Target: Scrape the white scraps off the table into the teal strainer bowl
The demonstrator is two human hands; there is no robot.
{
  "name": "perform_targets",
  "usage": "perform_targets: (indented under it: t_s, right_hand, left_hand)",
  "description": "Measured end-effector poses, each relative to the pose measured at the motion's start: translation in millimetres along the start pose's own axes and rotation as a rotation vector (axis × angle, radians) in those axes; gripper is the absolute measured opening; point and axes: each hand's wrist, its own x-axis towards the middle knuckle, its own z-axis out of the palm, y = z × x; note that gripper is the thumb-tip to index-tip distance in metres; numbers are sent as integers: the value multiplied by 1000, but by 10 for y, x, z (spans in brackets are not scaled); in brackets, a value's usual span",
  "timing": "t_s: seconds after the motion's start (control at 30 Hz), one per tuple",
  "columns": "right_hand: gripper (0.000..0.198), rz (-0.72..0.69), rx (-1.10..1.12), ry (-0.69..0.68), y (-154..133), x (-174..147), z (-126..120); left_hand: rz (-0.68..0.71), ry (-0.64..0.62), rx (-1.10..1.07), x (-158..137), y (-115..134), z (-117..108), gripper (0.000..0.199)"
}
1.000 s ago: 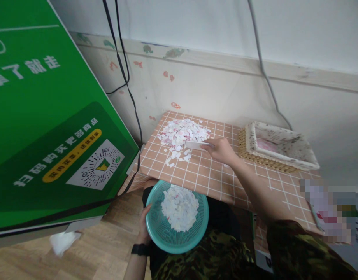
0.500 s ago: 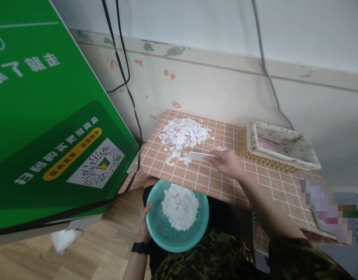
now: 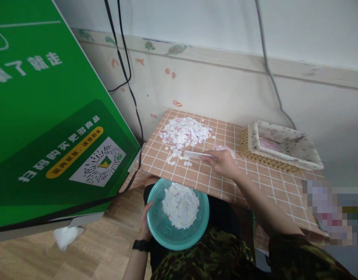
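My left hand [image 3: 145, 221] grips the left rim of a round teal plastic basket [image 3: 179, 242] resting on my lap. Inside the basket lies a heap of small white paper scraps [image 3: 180, 206]. Over the table, my right hand [image 3: 222, 162] is closed on a flat, thin white strip [image 3: 193, 154], held nearly level; its exact kind I cannot make out. The strip's far end reaches loose scraps at the near edge of a paper pile [image 3: 185, 131], white with some pink. Just behind my right hand is a clear and pinkish plastic-looking thing [image 3: 224, 149], partly hidden.
A checked brown cloth covers the table [image 3: 272, 186] against the wall. A lined wicker basket [image 3: 284, 146] holding something pink stands at the right. A green printed panel [image 3: 50, 116] and hanging black cords [image 3: 135, 102] are at the left. White plastic [image 3: 67, 236] lies on the floor.
My right hand has moved slightly left with the white strip, whose tip is now nearer the loose scraps. My left hand keeps its hold on the teal basket.
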Motion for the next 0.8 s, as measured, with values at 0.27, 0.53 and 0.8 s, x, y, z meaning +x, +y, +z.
perform_targets:
  t_s: [0.27,0.53,0.8]
  right_hand:
    - [25,-30,2,-88,-27,190,-167]
    - [19,-105,-17,-246,-57,329,-289]
    - [19,-125,-1,-178,-9,279,-496]
  left_hand:
    - [-100,-27,-35,10,3,-13,22]
    - [-114,-38,-45,-5,12,-10,21]
    - [-79,-22,-28,-18,21,22,23]
